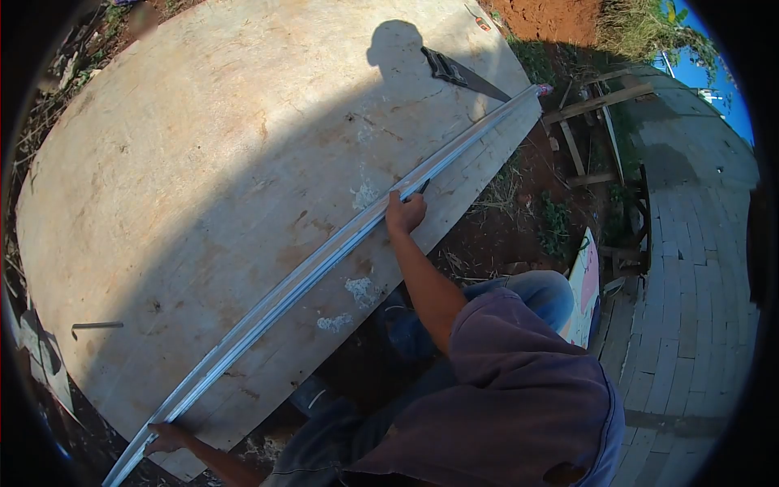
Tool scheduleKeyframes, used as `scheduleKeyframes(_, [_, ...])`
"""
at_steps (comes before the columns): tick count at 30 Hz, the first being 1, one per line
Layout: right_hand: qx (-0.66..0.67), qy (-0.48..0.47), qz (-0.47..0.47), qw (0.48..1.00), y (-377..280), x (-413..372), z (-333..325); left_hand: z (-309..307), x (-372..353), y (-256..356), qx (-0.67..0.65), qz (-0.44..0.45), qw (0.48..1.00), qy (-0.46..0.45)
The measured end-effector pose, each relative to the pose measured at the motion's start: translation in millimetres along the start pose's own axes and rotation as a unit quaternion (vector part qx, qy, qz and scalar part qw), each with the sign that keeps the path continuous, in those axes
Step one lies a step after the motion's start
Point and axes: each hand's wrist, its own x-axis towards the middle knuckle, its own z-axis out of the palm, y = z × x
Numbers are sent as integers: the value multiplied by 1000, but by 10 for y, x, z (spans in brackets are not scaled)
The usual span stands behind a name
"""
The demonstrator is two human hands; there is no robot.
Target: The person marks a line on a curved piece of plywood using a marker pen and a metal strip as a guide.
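Observation:
A long white grooved strip of moulding [304, 269] lies diagonally across a broad pale board [203, 122]. Its lower end is in the grip of my left hand [166, 438], fingers wrapped over the edge. Farther up, about midway along, my right hand [406, 213] is closed at the strip with its fingertips on it. A slim dark pen-like stick [424, 186] pokes out of that hand. Beyond it, a handsaw [464, 75] with a black handle rests on the board, its blade tip close to the strip.
A small L-shaped metal bar [97, 325] lies at the board's left. Near the top edge sits a small orange-handled tool [482, 23]. Wooden frame pieces [596, 105] stand on red soil to the right, beside a wall of grey blocks [690, 300]. A painted panel [583, 292] leans by my knee.

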Motion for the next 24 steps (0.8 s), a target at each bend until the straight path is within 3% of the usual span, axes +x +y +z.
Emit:
scheduleKeyframes(3, [-5, -14, 2, 1000, 6, 1, -1, 99, 119, -197, 6, 9, 1000, -3])
scheduleKeyframes(6, [-13, -22, -1, 1000, 17, 1, -7, -44, -40, 77, 10, 4, 1000, -2])
scheduleKeyframes(24, [-10, -20, -8, 1000, 45, 10, 1, -2, -11, 24, 25, 4, 1000, 6])
